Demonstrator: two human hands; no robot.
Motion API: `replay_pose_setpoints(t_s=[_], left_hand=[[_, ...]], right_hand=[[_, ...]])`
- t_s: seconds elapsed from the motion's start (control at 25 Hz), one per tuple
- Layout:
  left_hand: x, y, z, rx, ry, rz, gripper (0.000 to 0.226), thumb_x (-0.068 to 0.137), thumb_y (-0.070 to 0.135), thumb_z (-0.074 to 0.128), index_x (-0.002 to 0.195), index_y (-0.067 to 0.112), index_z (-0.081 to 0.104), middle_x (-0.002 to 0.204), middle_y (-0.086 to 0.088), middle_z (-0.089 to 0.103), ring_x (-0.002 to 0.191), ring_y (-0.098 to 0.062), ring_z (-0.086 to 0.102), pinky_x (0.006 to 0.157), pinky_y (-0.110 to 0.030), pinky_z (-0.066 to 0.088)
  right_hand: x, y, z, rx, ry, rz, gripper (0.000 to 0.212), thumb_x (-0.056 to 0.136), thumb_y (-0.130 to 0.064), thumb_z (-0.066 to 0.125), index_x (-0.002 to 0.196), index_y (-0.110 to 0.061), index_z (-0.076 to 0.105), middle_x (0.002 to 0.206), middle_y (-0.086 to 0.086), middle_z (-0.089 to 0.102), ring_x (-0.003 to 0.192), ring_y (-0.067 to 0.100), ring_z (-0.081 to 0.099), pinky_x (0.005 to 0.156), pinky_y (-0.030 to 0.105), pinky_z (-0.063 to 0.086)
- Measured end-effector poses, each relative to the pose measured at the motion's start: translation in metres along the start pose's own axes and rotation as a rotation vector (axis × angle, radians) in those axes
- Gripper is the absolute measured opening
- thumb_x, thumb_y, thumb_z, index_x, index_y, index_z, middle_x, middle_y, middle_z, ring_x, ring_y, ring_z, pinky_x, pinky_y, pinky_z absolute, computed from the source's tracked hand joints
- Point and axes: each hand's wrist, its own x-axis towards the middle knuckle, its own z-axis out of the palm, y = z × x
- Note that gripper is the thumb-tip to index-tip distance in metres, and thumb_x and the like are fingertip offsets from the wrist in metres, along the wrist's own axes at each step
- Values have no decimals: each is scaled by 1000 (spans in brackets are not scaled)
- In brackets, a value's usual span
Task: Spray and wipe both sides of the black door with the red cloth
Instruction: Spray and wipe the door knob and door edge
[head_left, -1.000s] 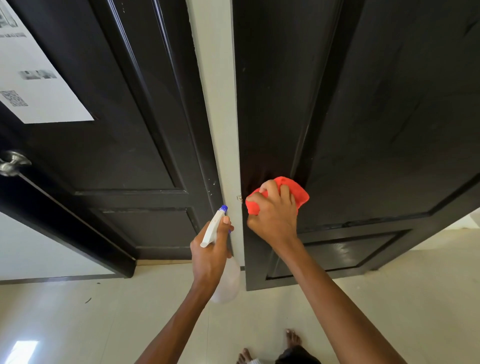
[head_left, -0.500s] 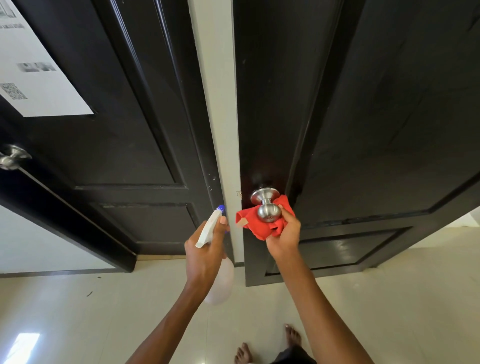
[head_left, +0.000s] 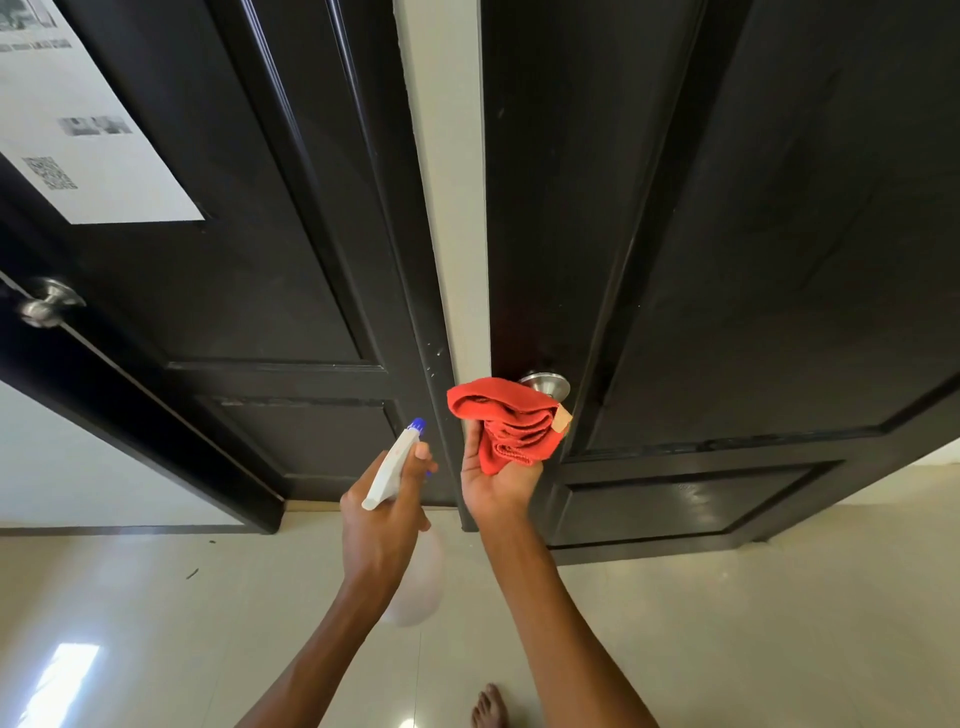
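The right hand (head_left: 498, 480) is turned palm up, its fingers curled loosely under the bunched red cloth (head_left: 506, 428), which sits in the palm and spills over the fingertips toward the black door (head_left: 727, 234). Just beyond those fingertips, the top of the cloth overlaps the lower edge of a steel knob (head_left: 546, 383) on the door's left stile; whether cloth and knob touch cannot be told. A small tan label hangs from the cloth on the side nearest the door panel.

The left hand (head_left: 384, 512) grips the neck of a white spray bottle (head_left: 392, 467), fingers wrapped round it and 1 fingertip resting near the blue nozzle, which points up and away. The bottle's cloudy body hangs below the wrist.

Between the 2 hands runs a narrow gap, and past the fingertips there stands a pale wall strip (head_left: 447, 182) separating the black door's free edge from a second black door (head_left: 208, 260) to the left. That second door carries 1 white paper sheet (head_left: 78, 119) and 1 knob (head_left: 47, 304). Pale tiled floor (head_left: 753, 623) lies open below both forearms, with 1 bare foot (head_left: 488, 706) showing at the bottom edge.

Count: 2 doors, 2 knobs, 1 cloth, 1 bottle.
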Motion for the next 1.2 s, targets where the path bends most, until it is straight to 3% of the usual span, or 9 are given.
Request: replay_pose_setpoints(t_s=[0.16,0.32,0.4,0.52,0.72,0.84,0.96,1.08,1.2], left_hand=[[-2,0,0,13,3,-6,44,89,57,52,92,20,74,60,-5,67,49,-14,63,58,-18,50],[-2,2,1,19,4,-10,46,88,59,51,96,19,74,61,-6,67,52,-14,64,55,-13,49],[0,4,1,8,3,3,47,88,57,52,97,17,74,63,-6,67,52,-14,64,52,-11,48],[1,7,3,-11,-7,9,45,89,56,52,94,17,74,62,-6,66,49,-12,61,52,-10,47],[2,7,8,-37,2,-26,40,87,55,53,91,21,73,66,-4,67,53,-11,62,51,-9,48],[4,10,11,-56,5,-64,27,86,55,54,84,32,68,62,-4,64,53,-8,62,50,-8,47],[6,9,16,-64,-7,-73,25,87,55,54,82,35,67,61,-4,64,50,-10,61,51,-10,49],[8,10,22,-80,-20,-64,27,89,54,54,85,32,70,70,-3,69,52,-14,60,51,-12,49],[9,11,28,-100,-23,-72,29,89,53,55,90,29,71,81,2,73,57,-20,62,52,-13,50]], right_hand=[[6,-14,-7,-74,104,-86,32,102,-28,49,117,-5,67,94,12,76,82,25,75,76,35,65],[3,-4,-1,55,-28,-3,54,80,-43,76,122,-8,72,109,10,75,92,27,75,78,36,65],[6,-2,-4,12,-35,-2,57,85,-54,68,124,-12,70,110,9,74,92,25,74,75,35,65],[14,-23,-17,-169,55,-94,32,103,-32,45,114,-11,67,95,10,74,79,22,75,64,32,63],[21,-81,-25,-408,3,-248,33,105,-34,48,123,-13,66,110,10,72,99,25,70,87,39,56],[9,-112,-3,-822,-103,-420,39,93,-30,64,125,-8,62,111,7,67,98,17,69,84,31,57],[0,-118,27,-1609,-313,-691,39,85,-35,74,121,-21,71,119,-4,63,110,12,59,92,20,50],[0,-98,48,-2495,-547,-1134,27,76,-40,71,101,-33,76,109,-10,61,105,20,49,91,37,40],[-5,-67,44,-2989,-645,-1195,13,72,-29,76,84,-24,77,108,0,66,106,31,52,92,48,41]])
